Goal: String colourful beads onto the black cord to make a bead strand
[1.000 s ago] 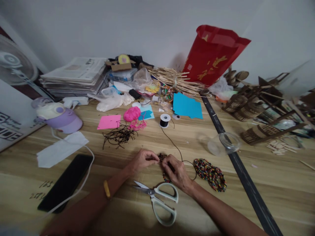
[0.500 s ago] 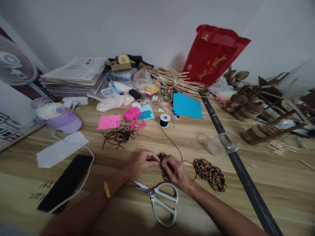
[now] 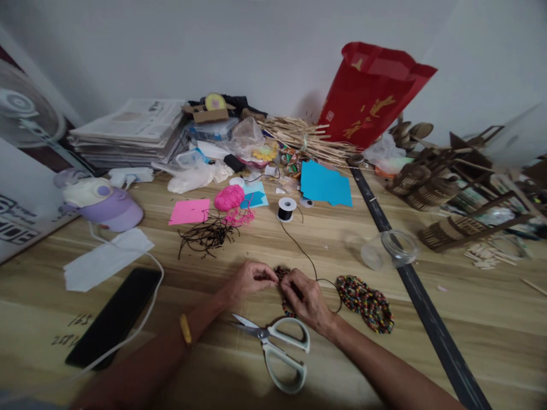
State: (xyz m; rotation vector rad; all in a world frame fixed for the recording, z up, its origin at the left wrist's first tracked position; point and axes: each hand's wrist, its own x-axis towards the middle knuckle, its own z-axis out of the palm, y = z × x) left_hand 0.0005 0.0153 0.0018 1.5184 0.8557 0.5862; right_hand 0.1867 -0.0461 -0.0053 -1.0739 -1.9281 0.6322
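Observation:
Thumb and fingertips of my left hand [image 3: 252, 277] are pinched at a small string of dark, multicoloured beads [image 3: 282, 272]. Right beside it, my right hand [image 3: 308, 297] pinches at the same beads; what lies between its fingertips is too small to make out. A black cord [image 3: 302, 246] runs from the white spool [image 3: 286, 209] down to my right hand and loops beside it. To the right lies a coiled heap of colourful beads [image 3: 365, 303]. Open scissors [image 3: 277, 341] with pale handles rest just below both hands.
Black cord pieces [image 3: 207, 233], pink yarn [image 3: 229, 197] and blue paper [image 3: 326, 183] lie beyond the hands. A dark phone [image 3: 113, 319] with a white cable is at left. A clear container [image 3: 378, 253] and a black strip [image 3: 427, 313] are at right.

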